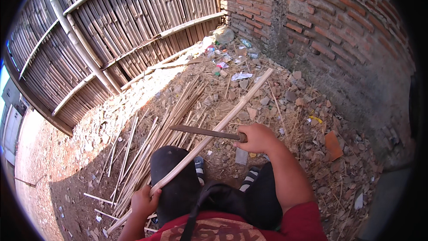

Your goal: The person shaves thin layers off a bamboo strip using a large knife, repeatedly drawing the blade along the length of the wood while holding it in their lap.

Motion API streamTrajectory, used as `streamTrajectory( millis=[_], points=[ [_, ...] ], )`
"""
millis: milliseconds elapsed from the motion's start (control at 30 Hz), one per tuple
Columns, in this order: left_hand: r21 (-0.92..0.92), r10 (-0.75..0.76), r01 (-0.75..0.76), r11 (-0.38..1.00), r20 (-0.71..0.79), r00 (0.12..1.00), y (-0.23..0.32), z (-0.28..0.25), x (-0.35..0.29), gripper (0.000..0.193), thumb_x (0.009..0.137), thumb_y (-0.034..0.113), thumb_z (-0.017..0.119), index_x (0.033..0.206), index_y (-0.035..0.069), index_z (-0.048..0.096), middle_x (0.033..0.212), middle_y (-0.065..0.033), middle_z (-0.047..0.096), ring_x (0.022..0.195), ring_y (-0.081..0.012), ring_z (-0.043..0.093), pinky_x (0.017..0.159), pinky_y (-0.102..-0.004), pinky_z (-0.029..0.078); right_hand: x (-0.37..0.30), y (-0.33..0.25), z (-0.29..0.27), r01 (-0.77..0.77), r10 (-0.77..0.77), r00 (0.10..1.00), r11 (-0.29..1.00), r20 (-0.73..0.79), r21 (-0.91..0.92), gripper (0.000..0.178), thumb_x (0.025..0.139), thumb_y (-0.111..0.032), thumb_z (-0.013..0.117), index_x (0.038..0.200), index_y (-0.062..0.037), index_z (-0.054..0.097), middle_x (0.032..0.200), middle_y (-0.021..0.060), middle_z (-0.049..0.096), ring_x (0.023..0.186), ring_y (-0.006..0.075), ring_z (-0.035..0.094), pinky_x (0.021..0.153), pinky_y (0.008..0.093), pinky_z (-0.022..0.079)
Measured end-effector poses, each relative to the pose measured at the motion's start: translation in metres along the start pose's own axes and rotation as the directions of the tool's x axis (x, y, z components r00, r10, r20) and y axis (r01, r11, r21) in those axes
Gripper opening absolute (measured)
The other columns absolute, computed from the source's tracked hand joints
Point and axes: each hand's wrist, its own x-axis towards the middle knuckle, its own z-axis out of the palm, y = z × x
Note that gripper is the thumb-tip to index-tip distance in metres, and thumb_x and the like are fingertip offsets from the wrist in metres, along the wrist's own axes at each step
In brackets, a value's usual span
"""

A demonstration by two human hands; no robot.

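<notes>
Left hand (143, 201) closed around the near end of a long bamboo strip (214, 133) slanting over the lap toward the brick wall (339, 31), right hand (258, 137) gripping a machete (203, 131) laid across it: shaving seemingly goes best with shallow strokes away from the knee.

Split bamboo strips (147, 147) heaped on dirt ground (67, 160); bamboo fence (111, 31) and brick wall (321, 22) behind; litter (227, 53) in their corner.

Left hand (143, 201) was low by the left knee, fingers curled shut in a grip, forearm entering from the lower edge; right hand (257, 137) was extended forward, fisted closed, forearm angled up from the lower right.
</notes>
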Motion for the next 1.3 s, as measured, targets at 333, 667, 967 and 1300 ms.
streamTrajectory(
  millis=[333,667,967,1300],
  points=[
    [-0.069,0.045,-0.039,0.997,0.096,0.994,-0.009,-0.004,0.014,0.049,0.093,0.045,0.062,0.074,0.001,0.055,0.069,-0.0264,0.061,0.071,-0.0496,0.062,0.065,-0.0586,0.046,0.025,-0.004,0.008,-0.100,0.108,0.990,0.991,0.087,-0.089,0.040,0.078,-0.032,0.072,0.110,-0.0083,0.070,0.093,0.0186,0.071,0.091,0.0345,0.069,0.079,0.0457,0.055],
    [-0.079,0.084,-0.072,0.994,0.173,0.981,-0.025,-0.010,0.022,0.050,0.093,0.046,0.062,0.073,0.001,0.055,0.067,-0.0258,0.060,0.069,-0.0490,0.062,0.062,-0.0568,0.045,0.028,0.028,0.017,-0.137,0.137,0.991,0.988,-0.002,0.075,0.047,0.076,-0.028,0.075,0.114,-0.0016,0.068,0.094,0.0162,0.072,0.085,0.0299,0.070,0.080,0.0403,0.054],
    [-0.083,0.104,-0.094,0.992,0.119,0.988,-0.025,-0.002,0.024,0.050,0.091,0.046,0.065,0.071,0.002,0.053,0.065,-0.0248,0.059,0.067,-0.0483,0.061,0.061,-0.0564,0.045,0.024,0.079,0.020,-0.251,0.300,0.940,0.931,-0.162,0.265,0.050,0.076,-0.029,0.076,0.117,-0.0008,0.068,0.100,0.0196,0.072,0.091,0.0312,0.070,0.081,0.0407,0.054],
    [-0.036,0.111,-0.111,0.993,0.003,0.994,-0.018,0.001,0.020,0.046,0.088,0.042,0.070,0.070,0.003,0.053,0.064,-0.0225,0.060,0.066,-0.0464,0.062,0.058,-0.0560,0.045,0.026,0.094,0.019,-0.390,0.465,0.883,0.806,-0.069,0.445,0.047,0.078,-0.030,0.075,0.119,-0.0075,0.068,0.091,0.0145,0.069,0.071,0.0273,0.066,0.071,0.0407,0.053]
  ],
)
